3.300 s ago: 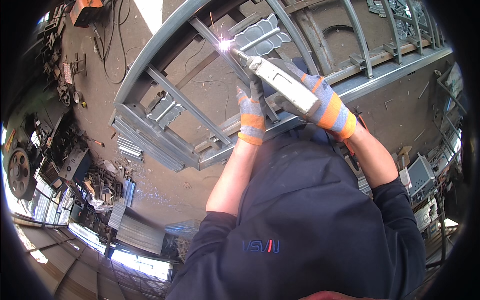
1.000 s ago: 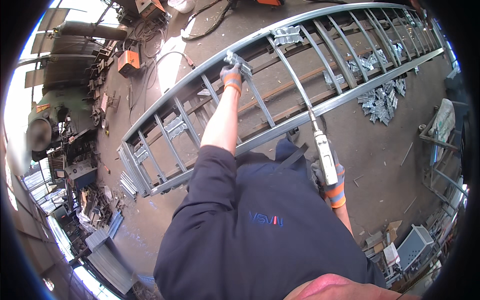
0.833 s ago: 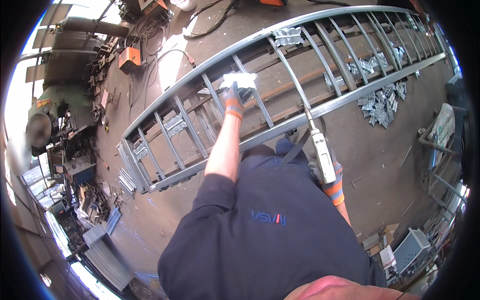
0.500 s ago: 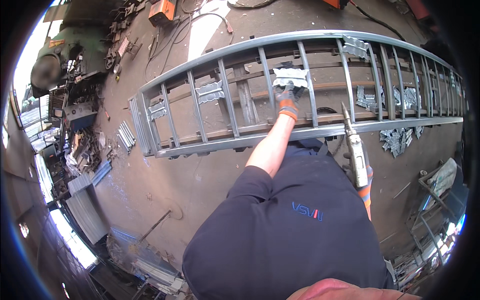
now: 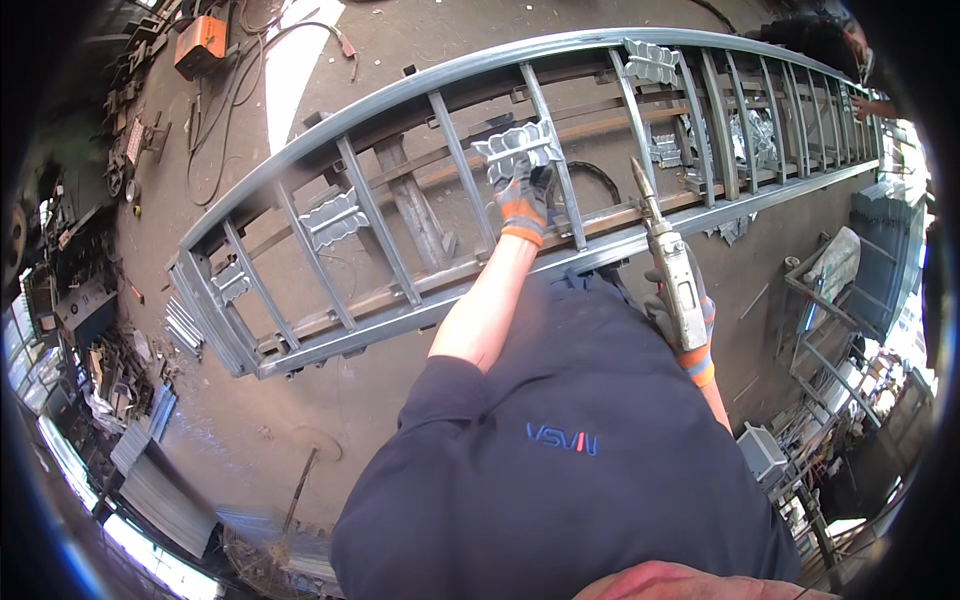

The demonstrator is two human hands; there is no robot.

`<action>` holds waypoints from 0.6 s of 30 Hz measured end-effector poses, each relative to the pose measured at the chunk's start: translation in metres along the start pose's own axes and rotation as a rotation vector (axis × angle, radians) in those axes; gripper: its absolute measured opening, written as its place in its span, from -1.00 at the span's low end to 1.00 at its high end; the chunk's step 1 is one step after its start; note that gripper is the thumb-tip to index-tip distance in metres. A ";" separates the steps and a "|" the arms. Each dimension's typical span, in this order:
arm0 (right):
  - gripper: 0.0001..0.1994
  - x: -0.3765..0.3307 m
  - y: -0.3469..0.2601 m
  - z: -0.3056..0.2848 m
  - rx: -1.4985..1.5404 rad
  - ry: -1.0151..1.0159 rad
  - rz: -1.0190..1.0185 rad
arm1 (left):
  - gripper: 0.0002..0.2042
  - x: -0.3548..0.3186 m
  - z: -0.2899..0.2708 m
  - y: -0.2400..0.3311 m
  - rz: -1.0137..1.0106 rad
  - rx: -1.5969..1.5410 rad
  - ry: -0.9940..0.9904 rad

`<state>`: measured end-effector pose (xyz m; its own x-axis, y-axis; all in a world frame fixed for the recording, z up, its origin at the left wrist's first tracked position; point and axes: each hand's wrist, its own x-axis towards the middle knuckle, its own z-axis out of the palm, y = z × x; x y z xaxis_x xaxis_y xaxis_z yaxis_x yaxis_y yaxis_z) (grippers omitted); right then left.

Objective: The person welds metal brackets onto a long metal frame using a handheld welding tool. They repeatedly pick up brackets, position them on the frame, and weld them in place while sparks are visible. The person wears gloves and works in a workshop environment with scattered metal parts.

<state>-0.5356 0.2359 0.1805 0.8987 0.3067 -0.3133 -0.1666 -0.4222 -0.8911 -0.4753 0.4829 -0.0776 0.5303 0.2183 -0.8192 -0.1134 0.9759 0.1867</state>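
Note:
A long silver metal frame with many crossbars [image 5: 462,160], like a ladder, lies in front of me. My left hand [image 5: 522,205], in a grey and orange glove, grips the near edge of a wavy-edged silver metal plate [image 5: 517,147] between two bars. To the right, my right hand [image 5: 690,315] is closed around a pale metal welding gun [image 5: 680,290]. Its pointed nozzle aims up at the frame, apart from the held plate. Similar wavy plates, one at left [image 5: 334,220] and one at upper right [image 5: 651,62], sit between other bars.
Loose silver plates [image 5: 755,140] lie beneath the frame. Another person's hand [image 5: 874,107] reaches to its far right end. An orange machine [image 5: 201,47] with cables stands at upper left. A metal rack [image 5: 815,300] is at right, and stacked sheets [image 5: 165,490] at lower left.
My view has turned, so the frame sits tilted and further left. Another person has come into sight at upper right. My left hand stays at the plate, and my right keeps the welding gun.

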 end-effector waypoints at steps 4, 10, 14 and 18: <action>-0.32 0.030 0.003 0.009 -0.225 -0.038 -0.152 | -0.72 -0.002 -0.015 0.008 0.071 -0.012 0.020; -0.27 0.058 0.010 0.020 -0.196 -0.189 -0.158 | -0.83 0.009 -0.025 0.012 0.191 0.104 -0.058; -0.26 0.074 0.020 0.027 -0.096 -0.285 -0.074 | -0.78 0.032 -0.026 0.007 0.143 0.067 -0.071; -0.22 0.088 0.037 0.032 0.066 -0.313 -0.120 | -0.71 0.040 -0.044 0.004 0.043 0.034 -0.062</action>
<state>-0.4753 0.2746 0.1090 0.7473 0.6020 -0.2813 -0.1024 -0.3140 -0.9439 -0.4916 0.4959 -0.1339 0.5766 0.2579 -0.7753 -0.1086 0.9646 0.2402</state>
